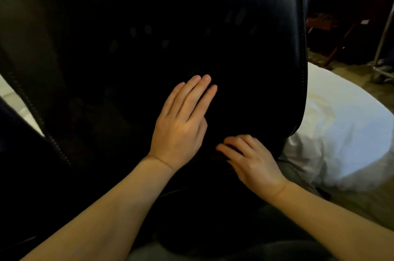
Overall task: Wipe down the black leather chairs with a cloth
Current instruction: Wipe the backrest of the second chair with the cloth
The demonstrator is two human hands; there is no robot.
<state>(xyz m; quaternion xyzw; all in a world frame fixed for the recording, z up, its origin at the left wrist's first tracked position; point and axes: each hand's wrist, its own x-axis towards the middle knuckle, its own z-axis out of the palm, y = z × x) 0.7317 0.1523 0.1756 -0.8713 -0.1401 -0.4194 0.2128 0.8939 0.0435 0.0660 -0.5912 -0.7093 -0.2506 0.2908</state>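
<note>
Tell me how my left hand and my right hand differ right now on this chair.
The left hand lies flat with straight fingers together on the black leather chair; the right hand has curled fingers at something dark, too dim to identify. The left hand reaches higher up the leather, the right hand sits lower and nearer the chair's right edge. Both are bare, backs facing the camera.

Dim room; white bedding [341, 124] right, wooden furniture [332, 32] behind.

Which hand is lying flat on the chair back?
The left hand, fingers straight against the black leather chair. The right hand, lower, has curled fingers.
</note>
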